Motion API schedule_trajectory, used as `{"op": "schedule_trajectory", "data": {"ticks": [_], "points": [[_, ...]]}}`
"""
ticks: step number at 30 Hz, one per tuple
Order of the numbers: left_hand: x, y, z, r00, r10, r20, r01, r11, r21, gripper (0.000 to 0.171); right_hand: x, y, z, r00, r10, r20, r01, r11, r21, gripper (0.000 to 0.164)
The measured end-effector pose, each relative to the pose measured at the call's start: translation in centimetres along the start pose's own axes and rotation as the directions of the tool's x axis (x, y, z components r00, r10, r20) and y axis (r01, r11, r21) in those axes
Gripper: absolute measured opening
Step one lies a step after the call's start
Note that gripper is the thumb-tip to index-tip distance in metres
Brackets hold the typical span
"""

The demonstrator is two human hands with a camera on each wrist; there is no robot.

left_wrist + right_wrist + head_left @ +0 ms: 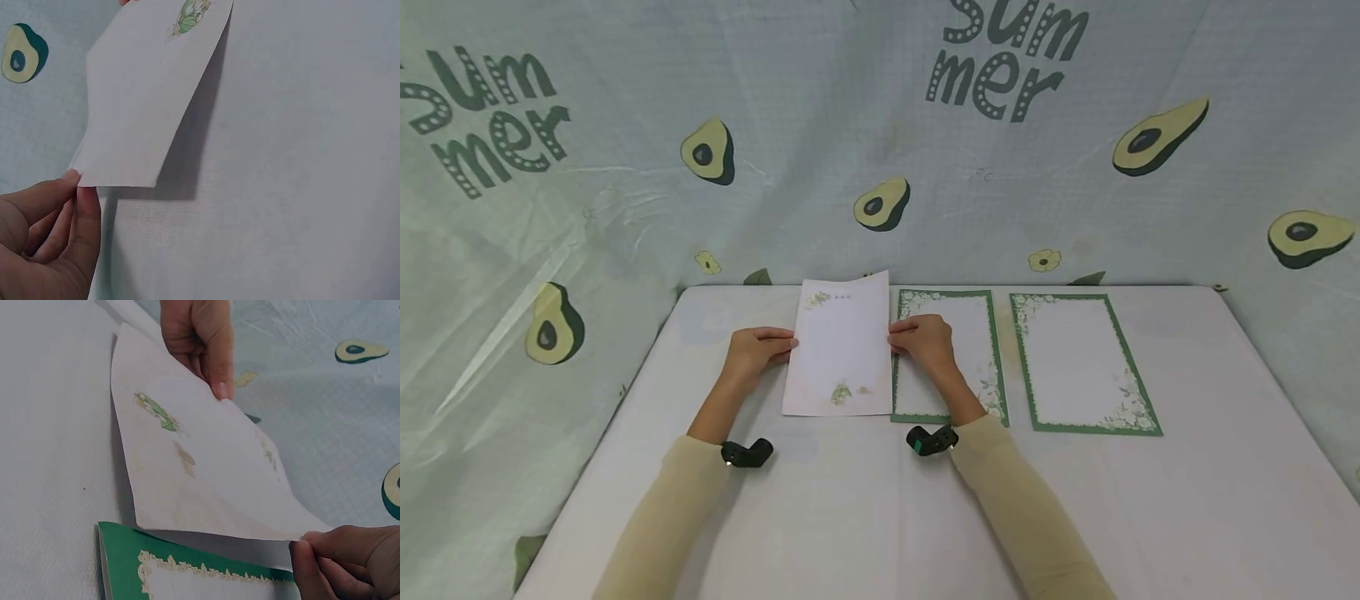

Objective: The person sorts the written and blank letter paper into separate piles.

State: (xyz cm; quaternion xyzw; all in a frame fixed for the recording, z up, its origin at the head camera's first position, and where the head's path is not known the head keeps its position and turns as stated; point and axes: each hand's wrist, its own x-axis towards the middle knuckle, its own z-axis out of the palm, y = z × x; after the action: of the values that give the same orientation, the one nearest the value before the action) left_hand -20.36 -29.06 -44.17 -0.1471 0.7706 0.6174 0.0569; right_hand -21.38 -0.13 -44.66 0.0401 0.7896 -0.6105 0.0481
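Observation:
A sheet of pale paper (841, 346) with small green and yellow plant prints is held up between both hands. My left hand (757, 357) pinches its left edge between thumb and fingers. On the opposite edge, my right hand (927, 342) pinches it the same way. The left wrist view shows the sheet (134, 106) raised over the tablecloth, casting a shadow. Seen from the right wrist, the sheet (206, 462) bends slightly. Just right of it lies a green-bordered sheet (997, 358), partly covered by my right hand and forearm.
A second green-bordered sheet (1086, 362) with white flower prints lies farther right. All rest on a table with a white cloth (835, 517). Behind the table hangs a pale curtain (805, 100) printed with avocados and lettering. Each wrist wears a black camera (747, 453).

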Motion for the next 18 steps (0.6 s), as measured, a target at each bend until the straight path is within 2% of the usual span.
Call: {"op": "schedule_trajectory", "data": {"ticks": [5,11,18], "points": [[0.4,0.0,-0.5,1.000,-0.011,-0.009,0.011,0.999,0.039,0.034,0.1,0.0,0.6,1.000,-0.017,-0.004,0.017,1.000,-0.020,0.010],[0.1,0.0,-0.8,1.000,0.002,-0.018,-0.001,0.999,0.054,0.033,-0.4,-0.2,1.8,1.000,-0.023,-0.001,0.023,0.999,-0.046,0.008],[0.0,-0.1,-1.0,1.000,-0.006,-0.030,0.009,0.997,0.079,0.031,-0.7,-1.0,2.3,0.999,-0.052,-0.009,0.051,0.992,-0.119,0.008]]}}
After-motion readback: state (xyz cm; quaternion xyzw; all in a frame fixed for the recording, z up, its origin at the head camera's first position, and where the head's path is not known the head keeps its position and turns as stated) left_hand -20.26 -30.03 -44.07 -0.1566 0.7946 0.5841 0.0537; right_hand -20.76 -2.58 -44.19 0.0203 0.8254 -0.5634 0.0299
